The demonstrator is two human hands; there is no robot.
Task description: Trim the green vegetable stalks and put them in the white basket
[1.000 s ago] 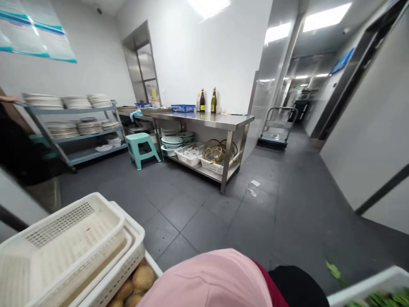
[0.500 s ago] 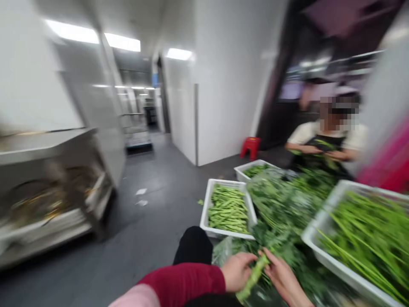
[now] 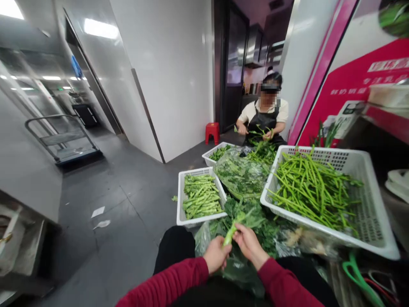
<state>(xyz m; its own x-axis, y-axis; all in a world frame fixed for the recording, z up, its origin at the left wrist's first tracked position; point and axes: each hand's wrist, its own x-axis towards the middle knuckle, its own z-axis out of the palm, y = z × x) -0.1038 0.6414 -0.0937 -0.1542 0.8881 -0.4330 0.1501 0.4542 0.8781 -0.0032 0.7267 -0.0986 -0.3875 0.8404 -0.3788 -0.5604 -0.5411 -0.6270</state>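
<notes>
In front of my lap, my left hand (image 3: 216, 255) is closed around the lower end of a thick, pale green vegetable stalk (image 3: 229, 237). The fingers of my right hand (image 3: 249, 244) pinch the same stalk higher up, near its leafy top. The stalk tilts away from me. Beneath and beyond both hands lies a heap of dark green leaves (image 3: 246, 217), partly in clear plastic. A white basket (image 3: 180, 200) just ahead on the left holds trimmed stalks (image 3: 202, 196) lying side by side.
To the right, a large white basket (image 3: 372, 204) holds long thin green stems (image 3: 309, 183). Green-handled scissors (image 3: 358, 273) lie at the lower right. Across the heap, a co-worker (image 3: 265, 115) handles greens. Behind are a red stool (image 3: 212, 132) and, far left, a platform trolley (image 3: 76, 152).
My view has swung to the right, bringing the whole right basket and the red wall panel into sight. Both hands still hold the stalk, its top now pointing further from me.
</notes>
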